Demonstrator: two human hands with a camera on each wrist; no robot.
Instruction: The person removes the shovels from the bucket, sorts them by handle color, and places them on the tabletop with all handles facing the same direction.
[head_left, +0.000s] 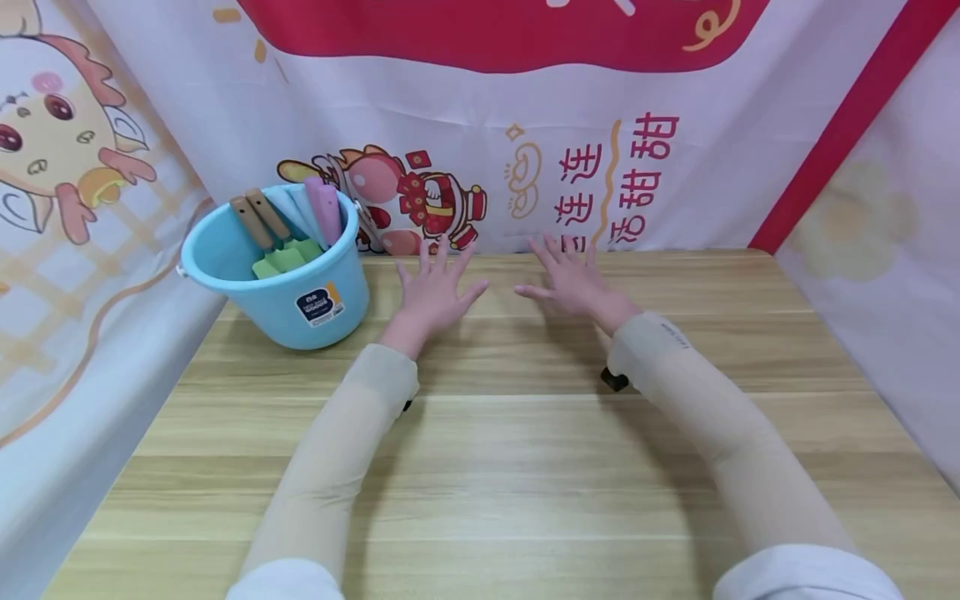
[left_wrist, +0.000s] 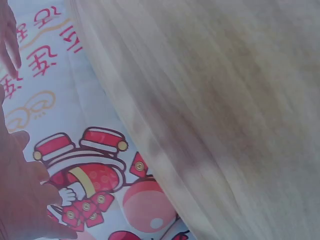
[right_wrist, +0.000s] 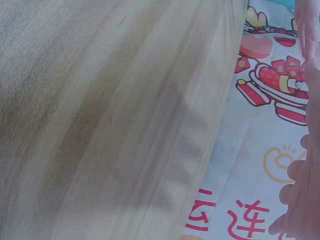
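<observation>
In the head view my left hand (head_left: 432,293) is held out above the far part of the wooden table (head_left: 495,467), fingers spread and nothing in them. To its right my right hand (head_left: 572,282) is stretched out the same way, also holding nothing. Shadows lie on the wood below both. Nearest to the left hand stands a light blue bucket (head_left: 330,310). Inside it lean tools with brown handles (head_left: 258,218), light blue handles (head_left: 296,208) and a purple handle (head_left: 324,210). Green parts (head_left: 288,257) show lower down; the tools' kind is partly hidden.
A white printed cloth (head_left: 450,108) with red lettering and cartoon figures hangs behind the table's far edge. More cloth (head_left: 885,275) borders the right side, and another printed sheet (head_left: 67,300) the left.
</observation>
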